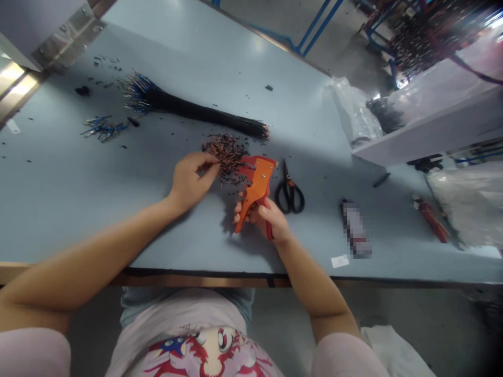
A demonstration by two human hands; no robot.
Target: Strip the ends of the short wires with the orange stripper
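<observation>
My right hand [273, 217] grips an orange and red wire stripper [262, 175], its jaws pointing left over a heap of wire scraps [222, 149] with copper and black bits. At the heap's lower left edge my left hand [194, 178] is closed in a pinch, thumb and forefinger together; what they hold is too small to make out. Behind the heap lies a long bundle of black wires [204, 111], bare copper ends on the right and blue-sleeved metal ends on the left. Black-handled scissors [291, 195] lie just right of the stripper.
A small pile of blue-ended pieces [102, 128] lies on the left of the blue-grey table [165, 47]. To the right are a blurred phone-like object [356, 229], a white label [340, 261], a red tool [431, 220] and plastic bags [471, 199] beside a shelf [428, 128].
</observation>
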